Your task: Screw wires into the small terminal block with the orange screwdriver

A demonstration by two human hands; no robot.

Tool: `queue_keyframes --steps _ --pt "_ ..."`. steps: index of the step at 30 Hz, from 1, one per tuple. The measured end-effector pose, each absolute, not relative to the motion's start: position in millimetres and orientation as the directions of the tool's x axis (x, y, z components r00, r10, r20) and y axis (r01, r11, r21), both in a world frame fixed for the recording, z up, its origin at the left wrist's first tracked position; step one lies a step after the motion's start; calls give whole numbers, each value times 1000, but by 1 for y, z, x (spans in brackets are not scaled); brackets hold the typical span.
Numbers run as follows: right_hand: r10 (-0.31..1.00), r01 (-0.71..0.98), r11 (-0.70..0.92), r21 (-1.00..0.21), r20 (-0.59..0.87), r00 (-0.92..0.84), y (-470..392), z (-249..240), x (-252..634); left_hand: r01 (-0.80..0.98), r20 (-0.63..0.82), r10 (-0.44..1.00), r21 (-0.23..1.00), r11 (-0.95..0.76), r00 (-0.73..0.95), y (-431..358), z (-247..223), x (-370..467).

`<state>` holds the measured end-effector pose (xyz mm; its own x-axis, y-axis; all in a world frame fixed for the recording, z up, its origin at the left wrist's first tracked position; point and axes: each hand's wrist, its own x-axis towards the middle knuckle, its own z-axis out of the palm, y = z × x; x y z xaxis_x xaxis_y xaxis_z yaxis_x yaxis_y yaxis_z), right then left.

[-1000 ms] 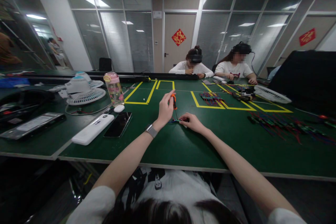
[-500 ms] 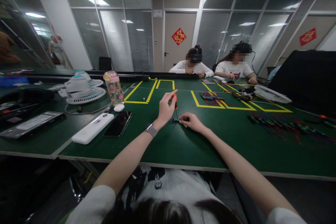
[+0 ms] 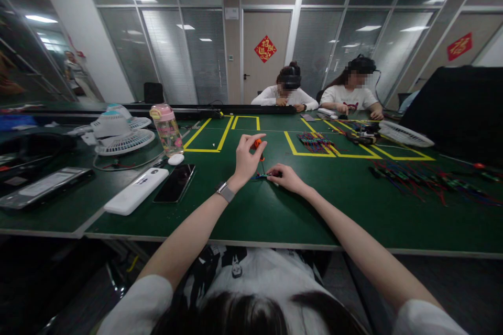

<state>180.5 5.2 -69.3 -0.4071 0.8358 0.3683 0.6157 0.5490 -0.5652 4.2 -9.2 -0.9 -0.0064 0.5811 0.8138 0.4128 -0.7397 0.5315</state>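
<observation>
An upright screwdriver (image 3: 258, 143) with an orange handle and thin dark shaft stands near the middle of the table. The fingers of my left hand (image 3: 247, 159) are curved round its handle, the index finger and thumb reaching past it. Its shaft points down at a small green circuit board (image 3: 261, 176) with thin wires, lying on the table; the tip's exact contact is too small to see. From the right, my right hand (image 3: 288, 178) pinches the board's edge, with the fingertips partly hidden.
Bundles of wired boards lie at right (image 3: 436, 180) and inside yellow tape (image 3: 314, 142). On the left are a black phone (image 3: 175, 183), a white power bank (image 3: 136, 191), a drink bottle (image 3: 167, 130) and a white fan (image 3: 123, 141). Two people sit across the table.
My left fingers have opened slightly at the screwdriver handle, with the thumb and index finger further apart. The right hand stays at the board. The whole view has shifted a little.
</observation>
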Motion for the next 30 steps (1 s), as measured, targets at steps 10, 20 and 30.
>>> queue_keyframes --steps 10,20,30 --pt "837 625 548 -556 362 -411 4 -68 180 364 804 594 546 -755 24 -9 1 4" --pt "838 627 545 -557 355 -414 5 -68 181 370 806 592 543 -754 24 -6 -2 3" --pt "834 609 552 -570 367 -412 8 -72 182 343 805 591 542 -767 48 -1 -3 3"
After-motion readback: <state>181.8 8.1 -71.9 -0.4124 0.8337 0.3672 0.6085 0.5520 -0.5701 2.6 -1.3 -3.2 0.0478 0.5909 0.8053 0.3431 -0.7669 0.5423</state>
